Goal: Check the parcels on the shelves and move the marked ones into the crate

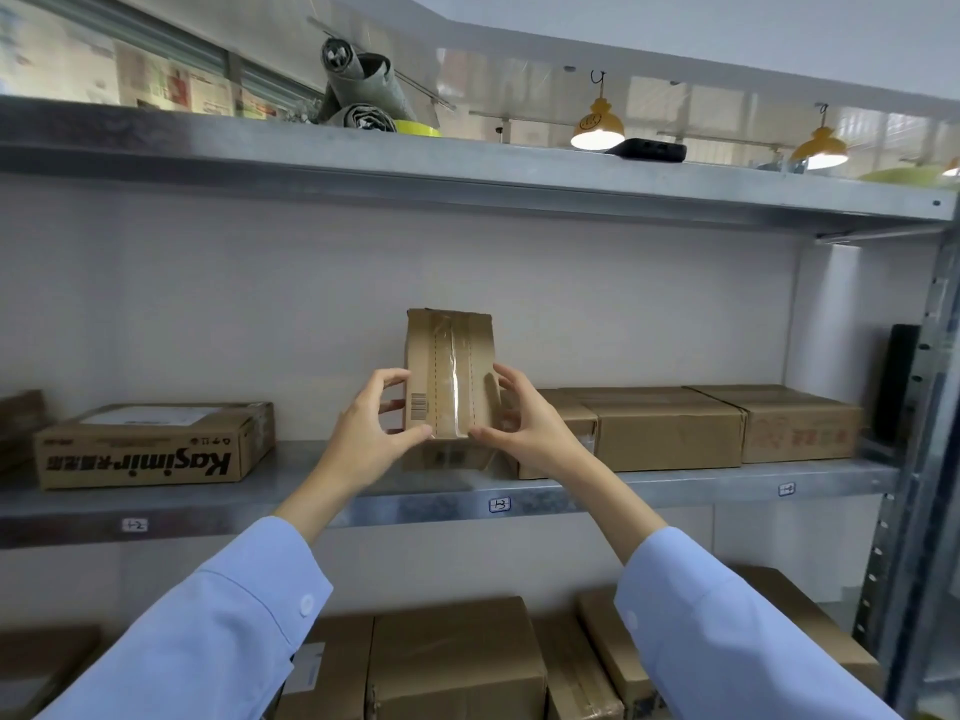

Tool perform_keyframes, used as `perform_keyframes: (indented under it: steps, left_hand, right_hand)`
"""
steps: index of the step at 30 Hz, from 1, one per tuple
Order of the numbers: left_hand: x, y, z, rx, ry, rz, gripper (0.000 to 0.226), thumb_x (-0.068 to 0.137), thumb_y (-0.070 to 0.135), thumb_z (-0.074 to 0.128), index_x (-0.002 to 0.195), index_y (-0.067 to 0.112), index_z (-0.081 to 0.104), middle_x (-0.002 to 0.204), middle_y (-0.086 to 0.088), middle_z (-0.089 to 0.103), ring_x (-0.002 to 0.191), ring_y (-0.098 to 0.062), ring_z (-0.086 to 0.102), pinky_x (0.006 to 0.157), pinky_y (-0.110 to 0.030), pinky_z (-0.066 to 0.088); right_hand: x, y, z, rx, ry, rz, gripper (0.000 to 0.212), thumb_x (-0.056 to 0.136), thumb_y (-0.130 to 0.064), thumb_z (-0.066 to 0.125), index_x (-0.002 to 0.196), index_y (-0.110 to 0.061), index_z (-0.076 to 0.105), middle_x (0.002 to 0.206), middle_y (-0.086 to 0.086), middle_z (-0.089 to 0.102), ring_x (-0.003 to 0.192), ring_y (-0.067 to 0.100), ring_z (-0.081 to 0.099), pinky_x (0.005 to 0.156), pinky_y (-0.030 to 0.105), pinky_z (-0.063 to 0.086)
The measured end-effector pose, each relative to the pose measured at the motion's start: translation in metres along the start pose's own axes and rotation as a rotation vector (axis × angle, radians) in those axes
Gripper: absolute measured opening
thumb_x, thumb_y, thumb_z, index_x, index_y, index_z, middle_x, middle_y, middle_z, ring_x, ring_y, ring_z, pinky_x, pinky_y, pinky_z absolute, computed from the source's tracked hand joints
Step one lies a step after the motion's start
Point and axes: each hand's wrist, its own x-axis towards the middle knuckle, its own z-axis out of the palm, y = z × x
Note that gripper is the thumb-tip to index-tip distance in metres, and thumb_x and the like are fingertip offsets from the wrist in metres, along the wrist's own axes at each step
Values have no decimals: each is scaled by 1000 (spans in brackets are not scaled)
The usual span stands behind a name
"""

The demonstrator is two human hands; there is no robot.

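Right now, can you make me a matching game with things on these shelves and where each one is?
Things: 1 small taped parcel; 2 Kasimir box; 3 grey rolls; 4 yellow lamp.
Places: A on the top shelf; B hanging up, lit; C held by the left hand and right hand; D left side of the middle shelf.
Pairs: 1-C, 2-D, 3-A, 4-B.

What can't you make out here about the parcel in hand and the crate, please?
Head view only.
Crate: outside the frame.
Small parcel: far side turned away; barcode label too small to read, so marking unknown.
Shelf tags: blurred, illegible.
Lower boxes: cut by bottom edge, partly behind sleeves.
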Motion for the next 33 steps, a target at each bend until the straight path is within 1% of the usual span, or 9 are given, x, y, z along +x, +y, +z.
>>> perform_keyframes:
  steps: [2, 4, 7, 11, 16, 22, 26, 28, 33]
  left_hand:
    - [-1, 2, 1, 1, -19, 12, 75, 79, 15, 79, 140, 28, 37, 134, 16, 42, 118, -5, 42, 84, -18, 46]
    - [-3, 4, 2, -6, -32, 20, 87, 77, 12, 81, 146, 28, 31, 143, 11, 41, 125, -6, 38, 98, -32, 48]
    - [-5, 5, 2, 1, -20, -2, 102, 73, 13, 84, 152, 30, 22, 153, 3, 37, 137, -13, 35, 110, -47, 40]
    - [-4, 2, -2, -11, -6, -48, 106, 73, 18, 85, 154, 30, 17, 155, 1, 34, 138, -24, 39, 108, -52, 41]
    - [-5, 2, -5, -63, 3, -43, 102, 78, 13, 81, 154, 30, 16, 156, 1, 31, 134, -25, 43, 103, -38, 45]
    - [-4, 2, -10, -41, 14, -36, 99, 77, 18, 82, 153, 35, 20, 145, -4, 34, 130, -24, 46, 103, -46, 48]
    - [-6, 2, -13, -59, 21, -15, 89, 78, 20, 81, 148, 35, 28, 138, 8, 42, 122, -11, 46, 85, -20, 45]
    - [-6, 3, -15, -69, 16, -10, 82, 78, 23, 81, 144, 35, 34, 129, 15, 50, 116, -7, 51, 80, -17, 44]
    - [-5, 2, -18, -198, -1, -44, 75, 72, 31, 84, 135, 29, 45, 126, 20, 54, 117, -1, 54, 100, -27, 45]
  right_hand:
    - [0, 1, 1, -9, -22, -12, 97, 80, -20, 81, 154, -28, 20, 155, 0, 36, 135, 21, 44, 109, 46, 44]
    - [1, 2, 3, -12, -30, -34, 102, 78, -17, 82, 155, -31, 16, 156, -1, 35, 137, 21, 41, 111, 47, 41]
    - [5, 3, 5, 3, -12, -50, 110, 75, -15, 84, 156, -30, 12, 154, -1, 35, 137, 18, 41, 108, 39, 44]
    - [7, 2, 6, -10, 35, -37, 114, 74, -20, 86, 157, -30, 8, 146, 0, 36, 121, 10, 45, 99, 25, 44]
    - [7, -2, 9, 19, 27, -4, 110, 81, -25, 80, 157, -29, 1, 136, 0, 33, 119, 11, 41, 98, 24, 36]
    - [8, -10, 10, 106, 13, 6, 95, 82, -32, 79, 155, -34, 18, 135, 0, 37, 120, 13, 45, 104, 32, 40]
    - [6, -12, 6, 130, 18, -4, 87, 81, -34, 79, 151, -28, 28, 136, -3, 47, 122, 13, 49, 102, 32, 43]
    - [6, -9, 4, 161, -4, 19, 84, 79, -37, 80, 147, -27, 31, 134, -5, 51, 119, 13, 53, 102, 34, 47]
    - [5, -4, 4, 306, -21, 69, 85, 70, -39, 86, 137, -23, 38, 134, -3, 56, 107, 6, 64, 97, 40, 54]
